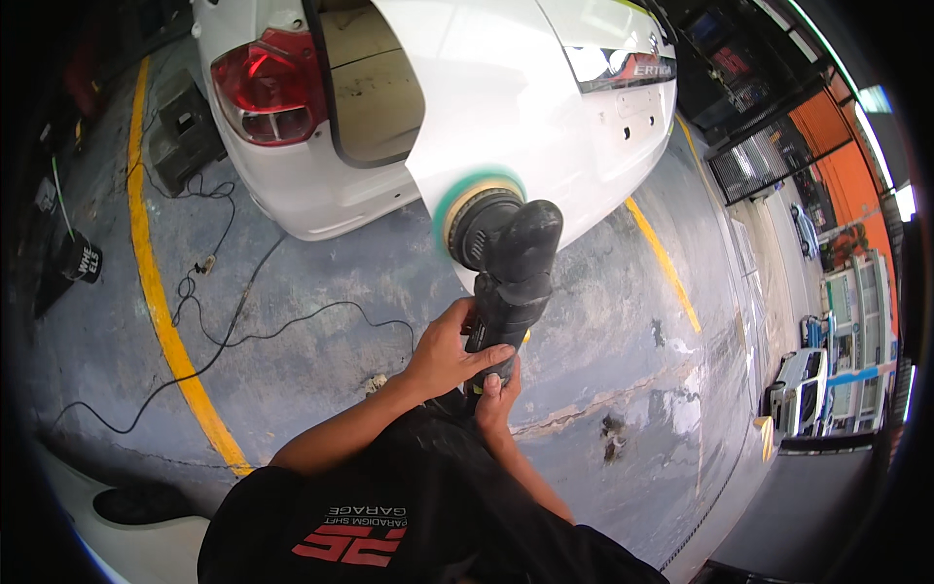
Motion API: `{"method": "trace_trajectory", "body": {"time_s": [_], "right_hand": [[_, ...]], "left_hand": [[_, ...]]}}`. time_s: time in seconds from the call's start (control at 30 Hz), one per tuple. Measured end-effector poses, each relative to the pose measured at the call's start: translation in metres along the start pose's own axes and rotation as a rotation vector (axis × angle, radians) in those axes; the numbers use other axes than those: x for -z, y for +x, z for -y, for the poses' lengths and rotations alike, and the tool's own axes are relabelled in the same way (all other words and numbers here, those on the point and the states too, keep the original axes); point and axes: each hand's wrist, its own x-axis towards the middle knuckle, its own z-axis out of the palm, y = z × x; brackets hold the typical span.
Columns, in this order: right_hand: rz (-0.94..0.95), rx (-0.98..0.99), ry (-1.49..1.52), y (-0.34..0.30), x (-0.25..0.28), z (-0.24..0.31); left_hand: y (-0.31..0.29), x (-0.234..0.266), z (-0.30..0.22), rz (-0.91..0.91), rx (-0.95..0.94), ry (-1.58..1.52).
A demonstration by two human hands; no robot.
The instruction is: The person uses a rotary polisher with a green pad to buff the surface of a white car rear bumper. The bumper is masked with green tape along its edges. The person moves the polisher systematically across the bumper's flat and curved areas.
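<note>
Along the lower edge, a black shirt (pixel 457 477) with a red and white print covers the wearer's torso. Just beyond it, both hands are wrapped around the black handle of a power polisher (pixel 516 258): the left hand (pixel 440 352) grips farther up, the right hand (pixel 498 399) clasps near the end. The polisher points away from the body, and its round green-rimmed pad (pixel 445 216) is at the lower corner of a white car panel (pixel 486 97); whether pad and panel touch, I cannot tell. Left of that panel, beside a cut-out opening, sits a red tail light (pixel 268 86). A dark cable (pixel 238 326) winds over the worn grey floor (pixel 321 365) and crosses a yellow stripe (pixel 156 282). Farther left stand a black bucket (pixel 83 259) and a dark grey case (pixel 185 146). At far right, a white vehicle (pixel 800 389) stands well apart, outside.
</note>
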Motion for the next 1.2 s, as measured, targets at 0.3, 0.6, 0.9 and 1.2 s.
{"method": "trace_trajectory", "body": {"time_s": [0.3,0.6,0.9,1.2], "right_hand": [[-0.010,-0.027,0.057,0.005,-0.006,0.019],[0.287,0.044,-0.150,0.034,0.014,0.054],[0.211,-0.058,0.001,0.133,0.103,0.022],[0.512,0.090,-0.062,0.156,0.117,0.026]], "left_hand": [[0.034,-0.017,-0.014,-0.002,-0.040,-0.334],[0.020,-0.017,-0.013,-0.173,-0.050,-0.529],[0.137,-0.104,-0.037,-0.196,-0.104,-0.348],[0.104,-0.103,-0.016,-0.301,-0.099,-0.416]]}}
